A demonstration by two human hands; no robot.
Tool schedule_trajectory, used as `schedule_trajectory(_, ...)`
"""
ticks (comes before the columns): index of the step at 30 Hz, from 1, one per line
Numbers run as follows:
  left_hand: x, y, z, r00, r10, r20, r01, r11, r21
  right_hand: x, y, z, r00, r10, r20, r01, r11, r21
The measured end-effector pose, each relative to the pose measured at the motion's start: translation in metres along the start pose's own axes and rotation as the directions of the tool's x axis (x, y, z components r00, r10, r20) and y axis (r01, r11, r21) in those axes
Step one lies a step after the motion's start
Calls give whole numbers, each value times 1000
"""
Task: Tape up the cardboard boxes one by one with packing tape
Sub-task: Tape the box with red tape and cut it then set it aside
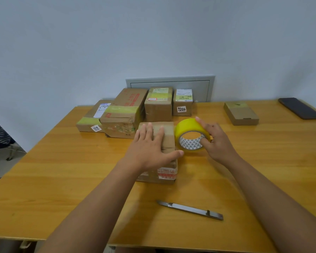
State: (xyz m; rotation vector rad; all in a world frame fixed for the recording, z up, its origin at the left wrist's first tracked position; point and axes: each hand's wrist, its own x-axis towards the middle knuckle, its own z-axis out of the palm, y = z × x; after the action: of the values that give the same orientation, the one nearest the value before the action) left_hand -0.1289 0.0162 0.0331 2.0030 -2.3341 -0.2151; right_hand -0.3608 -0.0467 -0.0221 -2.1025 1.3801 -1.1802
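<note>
From the head camera, a wooden table (pixel 62 170) stands against a pale wall. At its far side four cardboard boxes are in a row: a flat box with label 1218 (pixel 91 118), a big box with red print (pixel 123 114) already crossed by yellowish tape, a taller taped box (pixel 159 104), and a small box marked 7204 (pixel 183 103). To the right, well apart, lies a flat brown carton (pixel 241 113), and further right a dark phone (pixel 300 108) near the table edge. A metal utility knife (pixel 190 209) lies on the table near the person, between the two forearms.

In the middle is the cardboard box being worked on (pixel 162 154). The left hand (pixel 150 145) lies flat on its top with straight, spread fingers, pressing it and gripping nothing. Just beside the box, at its right, the roll of yellow packing tape (pixel 192 136) stands on its edge. The right hand (pixel 215 139) grasps this roll, the thumb inside the core and the fingers over the outer surface.
</note>
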Motion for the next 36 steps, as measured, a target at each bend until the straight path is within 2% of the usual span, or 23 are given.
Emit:
schedule_trajectory(6, 5, -3, -1, 995, 86, 48, -88, 995, 52, -3, -1, 0, 1000, 16, 4, -16, 1000, -9)
schedule_trajectory(12, 3, 3, -2, 996, 35, 84, -40, 997, 60, -3, -6, 0, 999, 50, 4, -50, 999, 9)
schedule_trajectory(16, 0, 3, -1, 997, 65, 31, -67, 996, 63, -3, -10, -5, 998, 56, 24, -56, 998, -9)
schedule_trajectory(20, -2, -5, -4, 998, 59, 3, -59, 997, -47, 0, -24, -11, 999, 32, 12, -32, 999, -3)
schedule_trajectory(25, -17, -25, -15, 997, 25, -69, -48, 934, -354, 18, -61, -6, 995, 29, -97, -15, 990, 142)
schedule_trajectory(27, -27, -26, -18, 994, 37, -101, -87, 826, -557, 24, -72, -2, 993, 46, -108, -24, 979, 200)
schedule_trajectory(28, -33, -23, -19, 992, 56, -115, -121, 706, -697, 26, -78, 1, 994, 56, -94, -31, 969, 245)
schedule_trajectory(30, -39, -16, -17, 988, 68, -139, -154, 392, -907, 26, -87, 10, 997, 56, -53, -35, 944, 329)
schedule_trajectory(31, -42, -13, -14, 990, 53, -130, -140, 262, -955, 25, -91, 16, 998, 53, -39, -36, 937, 348)
schedule_trajectory(32, -45, -11, -11, 991, 37, -127, -132, 177, -975, 25, -95, 21, 998, 57, -28, -43, 933, 358)
schedule_trajectory(36, -48, -20, 1, 991, -17, -129, -127, 98, -987, 26, -105, 35, 998, 46, 52, -64, 912, 404)
